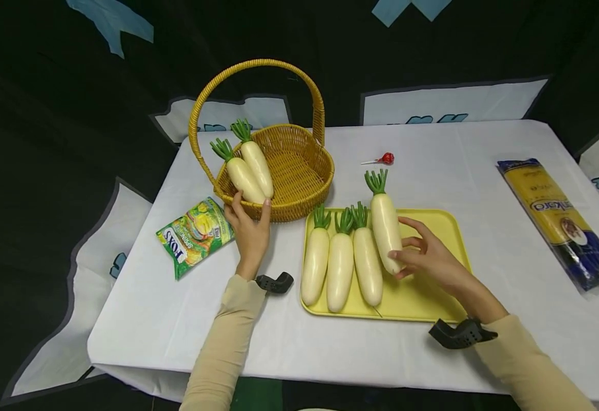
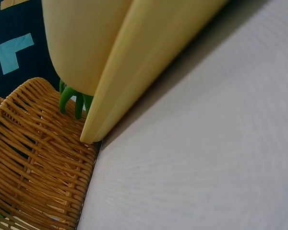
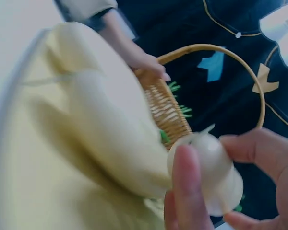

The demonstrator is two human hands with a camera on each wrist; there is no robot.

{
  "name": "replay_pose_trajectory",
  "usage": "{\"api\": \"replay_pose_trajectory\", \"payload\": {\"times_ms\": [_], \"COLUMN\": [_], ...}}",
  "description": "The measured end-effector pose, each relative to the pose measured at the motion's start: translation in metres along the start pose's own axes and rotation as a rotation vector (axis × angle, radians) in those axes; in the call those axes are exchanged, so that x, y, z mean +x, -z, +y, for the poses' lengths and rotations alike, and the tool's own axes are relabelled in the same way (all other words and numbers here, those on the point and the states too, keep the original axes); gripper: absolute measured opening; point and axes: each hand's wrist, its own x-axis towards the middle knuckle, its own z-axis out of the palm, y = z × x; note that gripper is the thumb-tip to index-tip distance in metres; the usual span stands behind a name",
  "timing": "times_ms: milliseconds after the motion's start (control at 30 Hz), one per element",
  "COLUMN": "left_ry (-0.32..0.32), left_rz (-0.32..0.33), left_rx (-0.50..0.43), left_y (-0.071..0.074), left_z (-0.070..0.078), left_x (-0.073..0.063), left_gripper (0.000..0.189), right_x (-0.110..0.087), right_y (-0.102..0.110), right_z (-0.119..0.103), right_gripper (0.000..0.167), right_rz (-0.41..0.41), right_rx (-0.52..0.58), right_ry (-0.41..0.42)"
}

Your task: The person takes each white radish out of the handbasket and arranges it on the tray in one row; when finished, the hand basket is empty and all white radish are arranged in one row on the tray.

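My right hand [image 1: 435,260] grips a white radish [image 1: 385,225] with green leaf stubs by its lower end, above the yellow tray [image 1: 428,299]. In the right wrist view the thumb and fingers close round the tip of this radish [image 3: 209,163]. Beside it, three more radishes [image 1: 340,274] lie side by side on the tray, leaves pointing away. My left hand [image 1: 251,237] holds the near rim of the wicker basket [image 1: 299,206]. Inside the basket two radishes [image 1: 258,165] lean to the left, their leaves over the rim.
A green FOX'S candy bag [image 1: 195,235] lies left of the basket. Behind the tray is a red lollipop [image 1: 385,158]. A blue and yellow pasta packet [image 1: 561,222] lies at the right on the white-covered table [image 1: 361,354]. The basket's tall handle [image 1: 260,63] arches above it.
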Motion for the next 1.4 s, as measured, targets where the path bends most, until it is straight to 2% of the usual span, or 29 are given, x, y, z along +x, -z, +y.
{"api": "replay_pose_trajectory", "payload": {"times_ms": [167,267,433,600,833,1100,1400], "left_ry": [0.007,0.003,-0.004,0.012,0.018,0.011,0.011], "left_rz": [-0.002,-0.001,0.006,-0.002,-0.005,-0.003,0.0], "left_rx": [-0.002,0.001,0.007,0.012,0.014,0.017,0.018], "left_y": [0.0,0.0,-0.001,-0.003,-0.001,0.0,0.001], "left_z": [0.001,0.001,0.0,0.001,0.003,0.001,0.002], "left_x": [0.0,0.001,0.001,0.0,-0.001,-0.001,0.0], "left_gripper": [0.07,0.07,0.07,0.07,0.07,0.071,0.071], "right_x": [-0.02,-0.028,-0.035,-0.037,-0.039,-0.038,-0.032], "right_y": [-0.009,-0.013,-0.017,-0.017,-0.015,-0.013,-0.012], "right_z": [0.021,0.028,0.028,0.025,0.019,0.013,0.008], "right_gripper": [0.082,0.083,0.082,0.082,0.068,0.056,0.055], "right_rz": [0.053,0.054,0.059,0.082,0.142,0.17,0.235], "right_rx": [-0.022,-0.027,-0.049,-0.16,-0.375,-0.419,-0.473], "right_ry": [-0.1,-0.114,-0.131,-0.164,-0.102,-0.046,-0.019]}}
